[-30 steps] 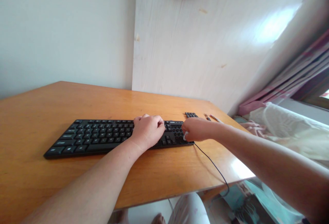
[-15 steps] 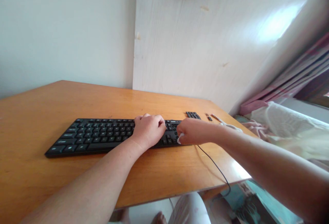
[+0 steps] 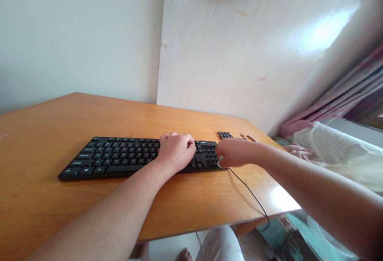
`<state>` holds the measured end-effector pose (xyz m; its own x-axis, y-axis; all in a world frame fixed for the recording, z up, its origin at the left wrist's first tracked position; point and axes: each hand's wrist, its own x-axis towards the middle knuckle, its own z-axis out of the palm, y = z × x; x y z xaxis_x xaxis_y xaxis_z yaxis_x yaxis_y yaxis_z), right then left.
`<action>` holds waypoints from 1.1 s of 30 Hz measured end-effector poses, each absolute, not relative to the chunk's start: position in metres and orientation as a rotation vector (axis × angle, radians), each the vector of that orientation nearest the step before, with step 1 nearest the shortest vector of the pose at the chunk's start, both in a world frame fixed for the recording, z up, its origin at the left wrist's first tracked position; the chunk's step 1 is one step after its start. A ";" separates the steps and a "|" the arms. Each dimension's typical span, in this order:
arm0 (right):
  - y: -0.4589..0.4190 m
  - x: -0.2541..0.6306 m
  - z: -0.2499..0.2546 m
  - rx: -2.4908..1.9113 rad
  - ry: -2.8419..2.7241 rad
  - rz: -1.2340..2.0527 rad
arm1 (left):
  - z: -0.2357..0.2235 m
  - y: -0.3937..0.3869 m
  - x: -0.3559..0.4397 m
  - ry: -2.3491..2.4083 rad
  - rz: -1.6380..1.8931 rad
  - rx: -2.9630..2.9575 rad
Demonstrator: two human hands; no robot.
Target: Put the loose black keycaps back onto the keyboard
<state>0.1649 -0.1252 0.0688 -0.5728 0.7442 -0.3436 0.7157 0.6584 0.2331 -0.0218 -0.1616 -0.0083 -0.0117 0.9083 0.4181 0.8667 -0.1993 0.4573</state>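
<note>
A black keyboard [image 3: 119,156] lies across the orange wooden desk [image 3: 89,113]. My left hand [image 3: 176,151] rests on its right-centre keys with the fingers curled down over them. My right hand [image 3: 235,152] is closed at the keyboard's right end, over the number pad, pinching a small white thing [image 3: 220,161] that I cannot name. A thin black cable [image 3: 249,193] runs from the keyboard's right end over the desk's front edge.
Several loose black keycaps [image 3: 224,135] and small thin items [image 3: 248,137] lie behind my right hand near the desk's far right corner. A pale wood panel [image 3: 224,53] stands behind. Bedding [image 3: 329,149] lies to the right. My knees show below the desk edge.
My right hand slid left over the number pad, then back to the keyboard's right end. My left hand stayed on the keys. The view shifted slightly.
</note>
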 end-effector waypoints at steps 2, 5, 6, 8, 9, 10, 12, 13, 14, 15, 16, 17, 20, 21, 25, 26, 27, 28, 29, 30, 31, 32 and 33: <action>-0.122 0.168 0.072 1.276 2.541 -0.073 | -0.007 -0.163 -0.022 1.922 1.020 2.179; -0.122 0.169 0.074 1.523 2.654 -0.531 | -0.006 -0.164 -0.022 1.865 1.055 2.197; -0.122 0.169 0.074 1.577 2.686 -0.699 | -0.006 -0.163 -0.022 1.838 1.067 2.190; -0.121 0.169 0.070 1.616 2.747 -1.012 | -0.007 -0.161 -0.022 1.774 1.080 2.141; -0.120 0.169 0.068 1.613 2.761 -1.154 | -0.008 -0.160 -0.022 1.740 1.078 2.102; -0.118 0.170 0.065 1.606 2.763 -1.276 | -0.009 -0.159 -0.022 1.707 1.075 2.058; -0.115 0.172 0.059 1.593 2.749 -1.440 | -0.010 -0.157 -0.022 1.636 1.072 1.976; -0.113 0.173 0.057 1.595 2.741 -1.483 | -0.010 -0.157 -0.021 1.596 1.078 1.941; -0.112 0.174 0.055 1.605 2.733 -1.508 | -0.010 -0.157 -0.021 1.548 1.087 1.914; -0.111 0.174 0.054 1.617 2.729 -1.520 | -0.009 -0.158 -0.020 1.494 1.099 1.895; -0.111 0.175 0.052 1.630 2.733 -1.524 | -0.008 -0.159 -0.020 1.438 1.110 1.881; -0.111 0.175 0.051 1.636 2.742 -1.526 | -0.006 -0.161 -0.020 1.385 1.116 1.871; -0.114 0.173 0.049 1.615 2.756 -1.551 | -0.003 -0.165 -0.020 1.296 1.123 1.851; -0.115 0.172 0.049 1.609 2.747 -1.570 | -0.003 -0.165 -0.020 1.293 1.125 1.849; -0.119 0.167 0.047 1.606 2.730 -1.616 | -0.003 -0.164 -0.019 1.278 1.120 1.847; -0.119 0.167 0.047 1.599 2.751 -1.589 | -0.003 -0.164 -0.019 1.270 1.119 1.833; -0.120 0.167 0.046 1.591 2.783 -1.542 | -0.003 -0.164 -0.019 1.261 1.118 1.814; -0.120 0.168 0.046 1.576 2.825 -1.470 | -0.003 -0.164 -0.018 1.255 1.117 1.793; -0.121 0.169 0.046 1.548 2.886 -1.374 | -0.003 -0.164 -0.018 1.248 1.117 1.772; -0.122 0.170 0.046 1.503 2.969 -1.258 | -0.003 -0.164 -0.019 1.236 1.115 1.754; -0.124 0.171 0.047 1.439 3.063 -1.124 | -0.003 -0.164 -0.019 1.221 1.113 1.742; -0.126 0.172 0.049 1.365 3.157 -0.977 | -0.002 -0.164 -0.019 1.201 1.109 1.732; -0.129 0.173 0.051 1.294 3.235 -0.827 | -0.002 -0.164 -0.019 1.184 1.110 1.721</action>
<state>0.1726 -0.1290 0.0505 -0.6561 0.7203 0.2252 0.5238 0.6495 -0.5511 -0.0195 -0.1641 -0.0020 0.1935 0.9527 0.2342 0.2952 -0.2842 0.9122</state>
